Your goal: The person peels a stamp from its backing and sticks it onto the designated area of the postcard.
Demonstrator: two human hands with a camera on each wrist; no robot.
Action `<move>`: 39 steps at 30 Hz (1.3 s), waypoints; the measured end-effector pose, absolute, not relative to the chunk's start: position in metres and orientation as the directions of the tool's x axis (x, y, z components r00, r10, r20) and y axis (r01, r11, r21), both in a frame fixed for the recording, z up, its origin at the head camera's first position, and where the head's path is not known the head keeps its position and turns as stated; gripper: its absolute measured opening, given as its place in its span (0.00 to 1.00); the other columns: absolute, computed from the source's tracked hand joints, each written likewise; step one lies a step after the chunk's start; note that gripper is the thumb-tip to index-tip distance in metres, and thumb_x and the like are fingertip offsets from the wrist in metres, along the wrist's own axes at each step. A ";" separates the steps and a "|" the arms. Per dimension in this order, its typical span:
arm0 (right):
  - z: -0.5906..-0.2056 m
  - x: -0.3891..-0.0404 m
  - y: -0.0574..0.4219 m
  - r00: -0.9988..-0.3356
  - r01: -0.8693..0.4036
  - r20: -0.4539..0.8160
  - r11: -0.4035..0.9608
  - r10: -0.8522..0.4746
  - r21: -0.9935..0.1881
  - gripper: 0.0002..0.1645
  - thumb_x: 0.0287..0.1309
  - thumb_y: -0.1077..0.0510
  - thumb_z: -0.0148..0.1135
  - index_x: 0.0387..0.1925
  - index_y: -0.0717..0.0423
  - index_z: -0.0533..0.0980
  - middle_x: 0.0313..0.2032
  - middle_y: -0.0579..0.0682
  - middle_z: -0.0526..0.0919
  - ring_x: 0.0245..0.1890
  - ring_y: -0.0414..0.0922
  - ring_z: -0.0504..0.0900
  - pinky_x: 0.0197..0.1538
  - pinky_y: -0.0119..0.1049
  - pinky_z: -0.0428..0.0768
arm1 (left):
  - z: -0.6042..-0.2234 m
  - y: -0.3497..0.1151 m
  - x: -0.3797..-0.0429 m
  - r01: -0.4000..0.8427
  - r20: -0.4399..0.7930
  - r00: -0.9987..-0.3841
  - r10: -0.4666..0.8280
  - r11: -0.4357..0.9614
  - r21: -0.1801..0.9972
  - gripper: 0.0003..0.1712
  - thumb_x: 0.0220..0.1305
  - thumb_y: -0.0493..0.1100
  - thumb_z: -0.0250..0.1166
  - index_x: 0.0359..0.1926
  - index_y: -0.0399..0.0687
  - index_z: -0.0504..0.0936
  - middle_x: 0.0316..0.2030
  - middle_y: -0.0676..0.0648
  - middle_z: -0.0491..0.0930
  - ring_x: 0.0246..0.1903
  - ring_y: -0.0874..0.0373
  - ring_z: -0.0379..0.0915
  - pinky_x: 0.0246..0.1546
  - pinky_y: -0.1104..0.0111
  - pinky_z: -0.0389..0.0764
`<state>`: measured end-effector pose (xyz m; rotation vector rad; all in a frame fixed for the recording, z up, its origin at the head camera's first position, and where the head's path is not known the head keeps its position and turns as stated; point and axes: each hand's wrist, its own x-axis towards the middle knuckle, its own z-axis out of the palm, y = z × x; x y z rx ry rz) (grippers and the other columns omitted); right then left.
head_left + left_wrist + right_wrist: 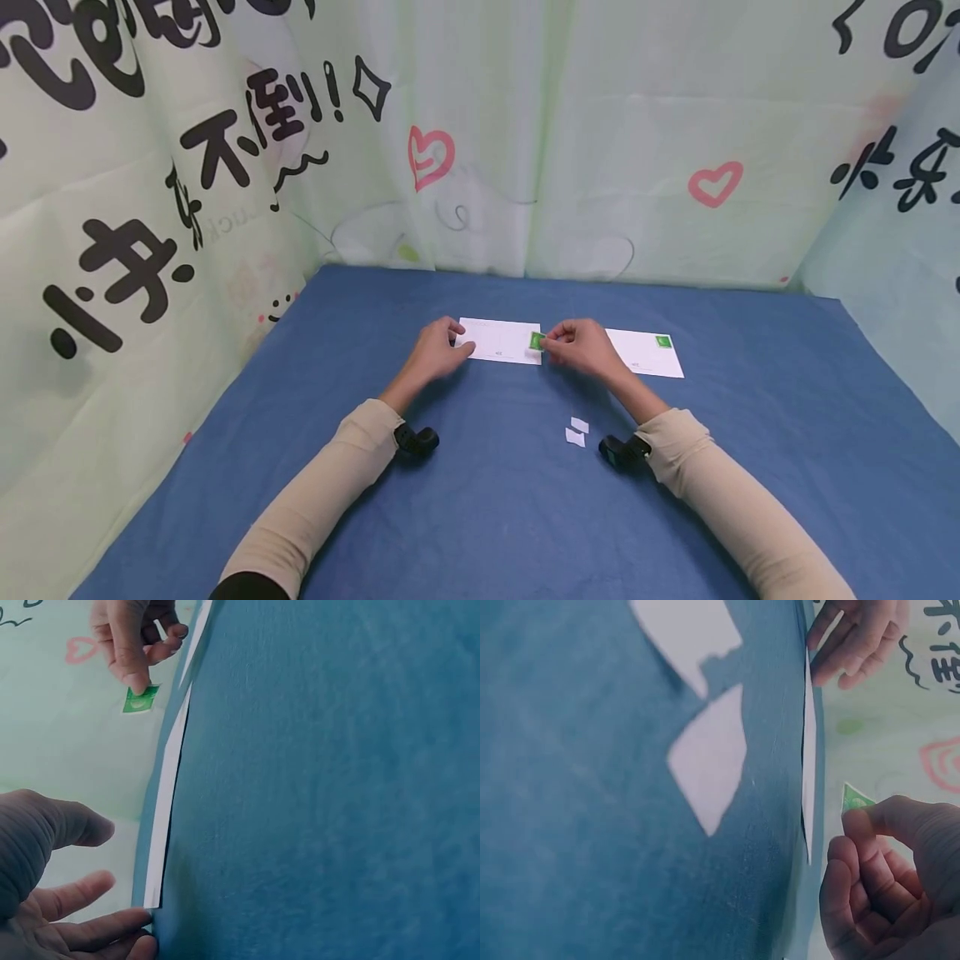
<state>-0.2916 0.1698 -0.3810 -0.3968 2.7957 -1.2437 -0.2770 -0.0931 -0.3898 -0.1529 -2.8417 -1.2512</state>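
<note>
A green postage stamp (536, 341) is pinched between the thumb and fingertips of my right hand (585, 346). It is held over the right end of a white envelope (498, 340), and the left wrist view shows it raised above the blue cloth. At the envelope's left end is my left hand (438, 346), thumb and fingers spread apart, fingertips right at its edge. A second white envelope (648, 353), partly hidden behind my right hand, lies to the right with a green stamp (663, 341) in its upper right corner.
Two small white paper scraps (575, 437) lie on the blue tablecloth (495, 483) between my forearms; the right wrist view shows a torn edge on one. A pale curtain (480, 208) with black writing and red hearts hangs behind the table and along both sides.
</note>
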 end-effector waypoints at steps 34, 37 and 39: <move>-0.387 -0.339 0.159 -0.965 -0.123 -0.082 0.708 -0.248 -0.696 0.12 0.67 0.58 0.64 0.39 0.67 0.82 0.23 0.48 0.84 0.22 0.38 0.78 0.28 0.31 0.78 | -0.392 -0.102 -0.295 0.133 0.001 -0.988 0.154 0.851 0.508 0.19 0.66 0.42 0.69 0.54 0.35 0.83 0.52 0.39 0.80 0.54 0.46 0.72 0.62 0.56 0.72; -0.386 -0.341 0.159 -0.966 -0.124 -0.085 0.723 -0.245 -0.679 0.12 0.67 0.58 0.64 0.38 0.66 0.82 0.23 0.48 0.84 0.22 0.38 0.78 0.28 0.30 0.78 | -0.392 -0.102 -0.296 0.132 0.000 -0.988 0.154 0.851 0.508 0.19 0.66 0.42 0.70 0.54 0.35 0.84 0.52 0.39 0.80 0.55 0.46 0.72 0.62 0.56 0.72; -0.386 -0.343 0.159 -0.964 -0.134 -0.081 0.728 -0.252 -0.672 0.12 0.67 0.58 0.64 0.38 0.67 0.82 0.23 0.48 0.84 0.22 0.38 0.78 0.28 0.31 0.78 | -0.392 -0.101 -0.296 0.134 0.003 -0.988 0.153 0.854 0.503 0.19 0.66 0.42 0.70 0.54 0.36 0.84 0.53 0.39 0.80 0.55 0.46 0.72 0.62 0.56 0.72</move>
